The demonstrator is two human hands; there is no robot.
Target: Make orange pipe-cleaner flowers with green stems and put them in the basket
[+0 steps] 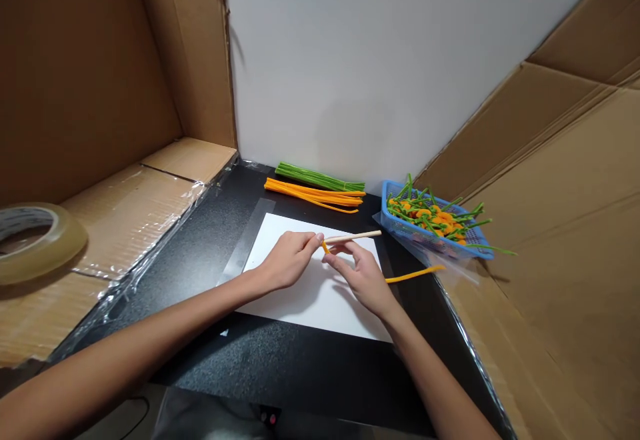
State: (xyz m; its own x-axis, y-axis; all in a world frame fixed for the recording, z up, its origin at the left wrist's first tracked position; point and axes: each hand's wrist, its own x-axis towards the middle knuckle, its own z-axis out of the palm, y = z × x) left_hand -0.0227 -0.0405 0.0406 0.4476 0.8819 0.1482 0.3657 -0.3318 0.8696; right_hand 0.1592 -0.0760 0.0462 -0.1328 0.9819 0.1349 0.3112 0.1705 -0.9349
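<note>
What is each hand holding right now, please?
Left hand: closed, pinching the wooden stick by its end.
Right hand: closed on the orange pipe cleaner.

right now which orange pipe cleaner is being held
The lone orange pipe cleaner trailing from the right hand at the wooden dowel; the orange bundle lies untouched by the wall.

A white sheet [310,303] lies flat on the black counter [280,360]. At the back, by the white wall [380,60], a bundle of green pipe cleaners [320,178] lies just beside a bundle of orange ones [315,195]. To the right sits a blue basket [387,219] heaped with twisted green-and-orange pieces [433,217]. Cardboard panels [85,73] close in both sides. A roll of clear tape [37,243] rests on the left flap, which is covered in crinkled film [145,253]. At the near edge is something dark with a red dot [273,419], perhaps a switch.
</note>
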